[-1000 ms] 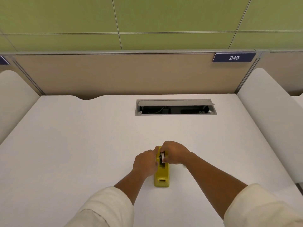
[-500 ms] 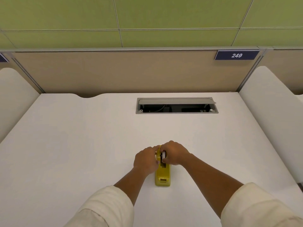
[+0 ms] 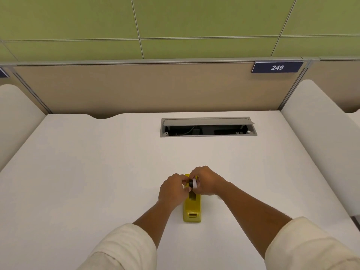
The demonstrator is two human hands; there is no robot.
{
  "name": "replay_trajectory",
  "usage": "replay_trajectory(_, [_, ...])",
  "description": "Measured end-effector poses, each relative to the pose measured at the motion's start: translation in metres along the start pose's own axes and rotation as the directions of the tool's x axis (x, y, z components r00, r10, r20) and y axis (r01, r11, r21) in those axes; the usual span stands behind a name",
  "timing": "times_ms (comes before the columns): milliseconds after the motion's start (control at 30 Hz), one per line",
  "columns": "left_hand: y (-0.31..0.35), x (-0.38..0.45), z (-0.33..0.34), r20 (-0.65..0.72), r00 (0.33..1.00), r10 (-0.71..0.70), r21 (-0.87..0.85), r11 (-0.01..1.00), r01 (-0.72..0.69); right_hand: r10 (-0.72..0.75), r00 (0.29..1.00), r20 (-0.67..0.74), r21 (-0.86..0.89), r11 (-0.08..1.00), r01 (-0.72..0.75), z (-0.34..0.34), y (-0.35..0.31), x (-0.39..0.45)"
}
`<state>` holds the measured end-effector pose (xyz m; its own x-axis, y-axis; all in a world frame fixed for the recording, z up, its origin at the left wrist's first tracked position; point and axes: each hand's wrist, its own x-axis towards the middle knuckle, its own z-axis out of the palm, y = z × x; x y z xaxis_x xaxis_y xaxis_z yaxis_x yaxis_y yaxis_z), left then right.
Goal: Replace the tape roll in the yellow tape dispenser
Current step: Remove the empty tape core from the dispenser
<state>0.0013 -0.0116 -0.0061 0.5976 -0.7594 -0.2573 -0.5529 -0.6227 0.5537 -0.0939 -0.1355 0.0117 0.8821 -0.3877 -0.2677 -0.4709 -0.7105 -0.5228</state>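
Both my hands were together over the far end of the yellow tape dispenser [image 3: 192,210]. My right hand [image 3: 206,182] pinched the small tape roll [image 3: 193,183] between thumb and fingers. The roll was white around the outside with a dark middle, and it sat just above the open slot in the dispenser. My left hand [image 3: 171,190] was curled, and its fingertips touched the dark middle of the roll from the left side. I could not tell how hard it held. The dispenser lay flat on the white tabletop [image 3: 97,172], near the front edge and about halfway between the left and right edges. Its near end pointed at me. A gray cable box [image 3: 208,127] sat open near the back edge. My sleeves [image 3: 124,248] were cream colored.
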Motion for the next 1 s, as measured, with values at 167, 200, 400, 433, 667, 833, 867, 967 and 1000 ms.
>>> replay_trajectory(167, [0.003,0.001,-0.003,0.020,1.000,-0.008,-0.176,0.984,0.011,0.021,0.998,-0.060,0.089,0.996,-0.015,-0.008,0.006,-0.001])
replay_trajectory(200, [0.004,0.001,-0.003,0.021,1.000,-0.009,-0.217,0.976,0.013,0.025,0.997,-0.069,0.106,0.994,-0.017,-0.009,0.006,-0.001])
replay_trajectory(400, [0.012,0.002,-0.009,0.041,0.998,-0.039,-0.434,0.899,0.053,0.031,0.994,-0.107,0.177,0.984,-0.012,-0.013,0.009,-0.005])
replay_trajectory(433, [0.013,0.002,-0.009,0.045,0.998,-0.044,-0.463,0.885,0.059,0.029,0.993,-0.112,0.185,0.983,-0.007,-0.014,0.009,-0.006])
replay_trajectory(667, [0.023,0.002,-0.006,0.134,0.989,-0.067,-0.598,0.790,0.134,0.032,0.991,-0.127,0.196,0.981,-0.007,-0.021,0.016,-0.015])
replay_trajectory(833, [0.030,0.002,-0.005,0.247,0.965,-0.086,-0.706,0.666,0.240,0.064,0.989,-0.135,0.258,0.966,-0.027,-0.027,0.026,-0.024])
replay_trajectory(867, [0.032,0.002,-0.005,0.264,0.961,-0.088,-0.719,0.646,0.257,0.075,0.988,-0.134,0.285,0.958,-0.034,-0.027,0.029,-0.026])
replay_trajectory(967, [0.038,0.003,-0.003,0.296,0.950,-0.099,-0.732,0.616,0.292,0.102,0.987,-0.128,0.356,0.933,-0.050,-0.028,0.035,-0.028])
replay_trajectory(1000, [0.040,0.003,-0.002,0.302,0.948,-0.103,-0.730,0.614,0.300,0.107,0.986,-0.125,0.367,0.929,-0.054,-0.028,0.036,-0.029])
